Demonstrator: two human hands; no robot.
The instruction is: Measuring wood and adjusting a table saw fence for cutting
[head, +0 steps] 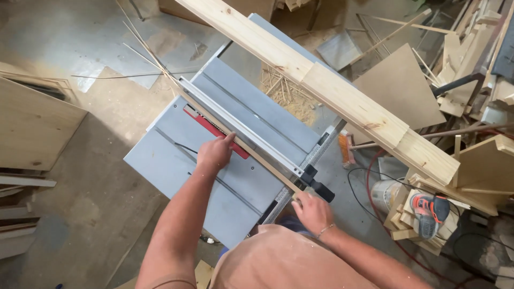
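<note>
Hands of one person work at a grey table saw [176, 155] seen from above, its flat top crossed by a red throat plate [214, 130] and a long pale rip fence [241, 128] that runs diagonally toward a black locking handle [319, 187] at the near edge. A thin wooden strip [235, 139] lies along the fence on the blade side, reaching from the near edge of the table up past its far corner, where it splinters into loose slivers. The left hand [214, 153] rests palm down on the table with its fingers drawn together, fingertips pressing against the side of the strip just beside the red plate. The right hand [312, 211], a thin bracelet at its wrist, sits at the near end of the strip with fingers curled; it appears to pinch the strip's end, though the grip itself is hidden under the hand. Beyond the fence a thick pine plank [321, 85] lies across the far side of the saw. A pile of offcuts [471, 64] crowds the right, an orange and grey power tool [428, 214] resting among them, and sawdust [292, 104] heaps on the concrete floor [80, 32].
</note>
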